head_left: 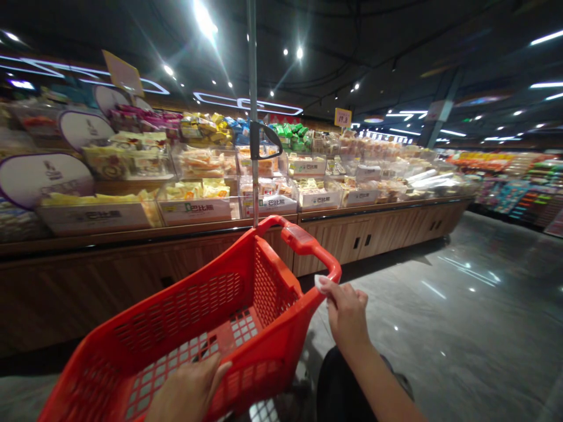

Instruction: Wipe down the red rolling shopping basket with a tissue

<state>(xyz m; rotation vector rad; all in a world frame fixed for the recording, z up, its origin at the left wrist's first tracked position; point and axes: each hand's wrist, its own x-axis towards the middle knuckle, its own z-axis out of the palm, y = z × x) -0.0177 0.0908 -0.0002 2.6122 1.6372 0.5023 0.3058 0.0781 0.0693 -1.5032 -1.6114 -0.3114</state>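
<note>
A red plastic shopping cart [264,346] stands in front of me, turned sideways, with slotted walls and a grid bottom that shows the floor. My left hand [187,390] grips its near rim, thumb on the outer side; the other fingers are mostly hidden. At the right end of the cart's curved handle [303,240], my right hand [349,313] is closed on a small white tissue [321,285]. The tissue is at the handle's near corner, and I cannot tell how firmly it presses there.
Beyond the cart runs a wood-panelled display counter [334,243] with clear bins of packaged food. A metal pole [253,70] with a black hook-shaped part [266,142] rises behind the handle. Grey glossy floor [461,316] extends right, towards stocked shelves [505,187].
</note>
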